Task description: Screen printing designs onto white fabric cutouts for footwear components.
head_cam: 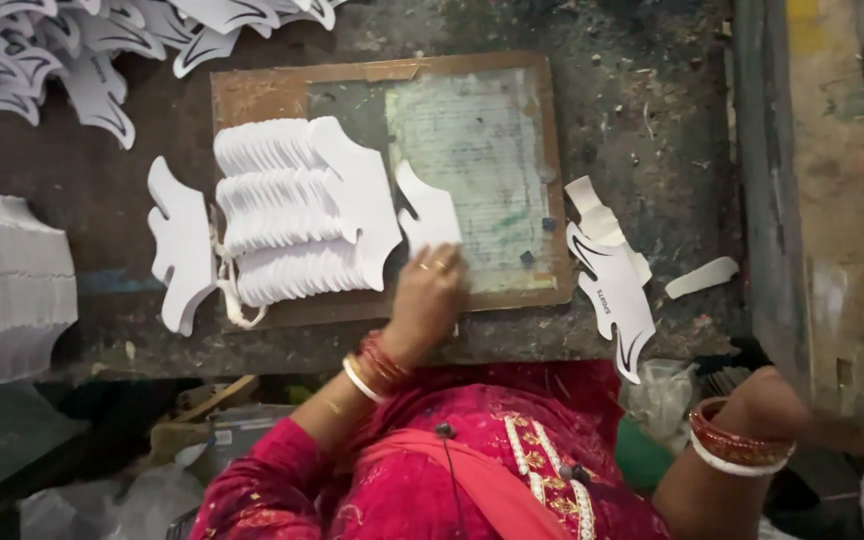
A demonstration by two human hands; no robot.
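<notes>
Item: brown work board (282,95) on a dark, littered table (652,130), with a worn greenish sheet (482,170) on its right half. No true containers showed; the board served as holder.
Contents: a fanned stack of white cut pieces (292,215) lay on the board's left half; a single white piece (430,215) lay just right of the stack.
Left hand (427,295): palm down at the board's near edge, fingers bent and pressed on the near end of the single piece, not closed around it.
Right hand (777,400): low at the near right, off the table; its fingers were hidden, so their state could not be told.
Nearby: printed white pieces (612,285) right of the board; a loose pile (42,60) far left.
</notes>
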